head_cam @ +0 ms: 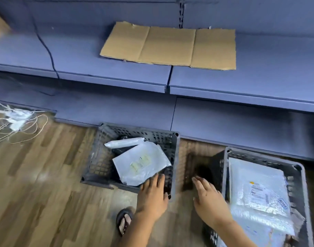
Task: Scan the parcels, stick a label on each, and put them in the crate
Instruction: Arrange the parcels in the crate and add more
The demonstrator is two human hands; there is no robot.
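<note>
A dark plastic crate (102, 157) stands on the wooden floor below the shelf. In it lie a flat white parcel (142, 163) with a yellowish label and a rolled white parcel (124, 142) behind it. My left hand (153, 192) hovers over the crate's near right corner, fingers straight, holding nothing. My right hand (208, 198) is spread over the gap between the crates, also holding nothing. A second dark crate (295, 172) at the right is piled with white bubble-wrap parcels (256, 191), the top one bearing a printed label.
A flattened cardboard sheet (170, 46) lies on the blue-grey shelf (259, 82). A black cable (45, 45) runs down the shelf at left. Tangled white cords and adapters (17, 120) lie on the floor at far left. A sandalled foot (124, 221) is below my left hand.
</note>
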